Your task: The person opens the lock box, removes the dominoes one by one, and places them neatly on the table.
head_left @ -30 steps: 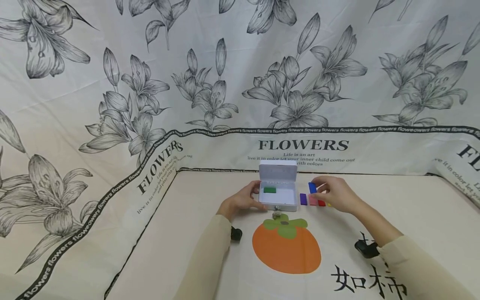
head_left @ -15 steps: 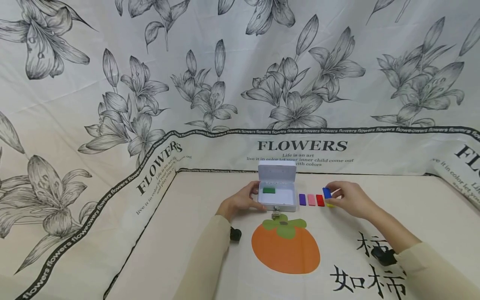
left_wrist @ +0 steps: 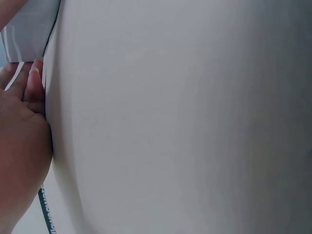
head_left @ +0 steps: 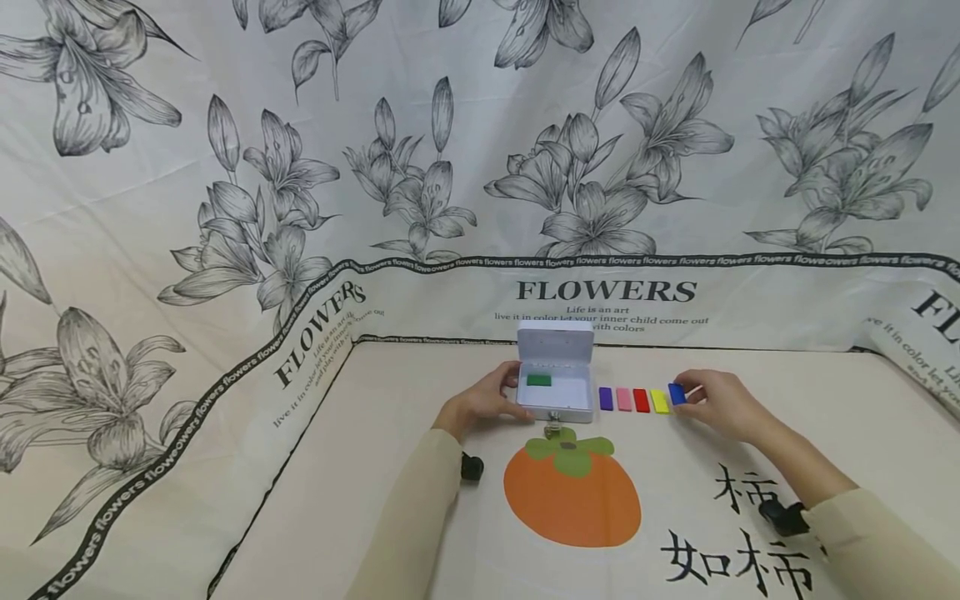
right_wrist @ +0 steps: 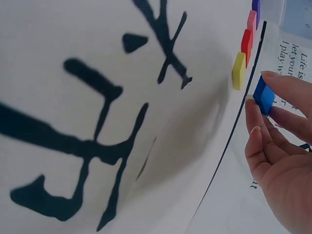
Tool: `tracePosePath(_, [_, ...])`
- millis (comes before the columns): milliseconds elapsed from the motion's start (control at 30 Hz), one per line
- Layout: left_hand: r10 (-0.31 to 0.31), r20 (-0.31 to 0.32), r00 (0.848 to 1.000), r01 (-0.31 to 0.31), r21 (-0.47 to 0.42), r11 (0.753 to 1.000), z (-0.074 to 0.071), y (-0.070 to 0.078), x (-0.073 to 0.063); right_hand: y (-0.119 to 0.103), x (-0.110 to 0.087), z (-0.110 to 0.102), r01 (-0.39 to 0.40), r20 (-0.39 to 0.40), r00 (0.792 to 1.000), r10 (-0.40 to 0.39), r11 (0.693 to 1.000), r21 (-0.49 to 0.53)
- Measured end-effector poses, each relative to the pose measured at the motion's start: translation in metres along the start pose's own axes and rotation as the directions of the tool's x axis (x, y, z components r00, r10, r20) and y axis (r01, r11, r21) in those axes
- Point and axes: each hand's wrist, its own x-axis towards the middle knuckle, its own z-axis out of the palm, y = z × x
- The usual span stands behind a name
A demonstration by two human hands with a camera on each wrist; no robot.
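Note:
A small white lidded box (head_left: 557,407) stands with its lid up and a green block (head_left: 538,380) inside. My left hand (head_left: 486,398) grips the box's left side, thumb at the front corner; in the left wrist view its fingers (left_wrist: 35,87) lie against the box wall. My right hand (head_left: 723,406) pinches a blue block (right_wrist: 264,96) between thumb and fingertips, at the right end of a row of blocks. That row runs from a purple block (head_left: 606,399) beside the box through a pink block (head_left: 624,400) and a red block (head_left: 641,401) to a yellow block (head_left: 660,402).
A metal clasp (head_left: 553,427) hangs at the box's front. The pale tablecloth (head_left: 390,433) bears a printed orange persimmon (head_left: 572,500) and black characters (head_left: 735,562). A flower-print curtain (head_left: 480,208) rises behind the table.
My right hand has carried the blue block rightward and lower, past the pink, red and yellow blocks, uncovering them. The left hand stays at the box.

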Motion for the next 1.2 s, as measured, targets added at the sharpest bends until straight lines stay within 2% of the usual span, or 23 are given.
tracePosePath(367, [-0.009,-0.005,1.0,0.009,-0.011,1.0,0.0,0.001,0.0,0.02,0.002,0.002,-0.012,0.027,1.0,0.012,0.999,-0.033])
tracePosePath(667, [-0.011,-0.003,1.0,0.011,-0.022,1.0,0.001,0.003,-0.002,0.02,0.008,0.004,-0.029,0.057,0.998,0.033,0.997,-0.068])
tracePosePath(867, [-0.004,0.002,1.0,0.004,0.001,1.0,0.001,0.003,-0.001,0.024,0.01,0.005,-0.041,0.071,0.996,0.047,0.996,-0.085])
tracePosePath(1067, [-0.02,-0.003,1.0,0.02,0.003,1.0,0.001,0.004,-0.002,0.024,0.01,0.005,-0.054,0.08,0.995,0.06,0.996,-0.071])
tracePosePath(1200, [-0.004,0.003,1.0,0.004,0.015,1.0,0.0,0.003,-0.002,0.023,0.01,0.005,-0.051,0.095,0.994,0.056,0.997,-0.054])
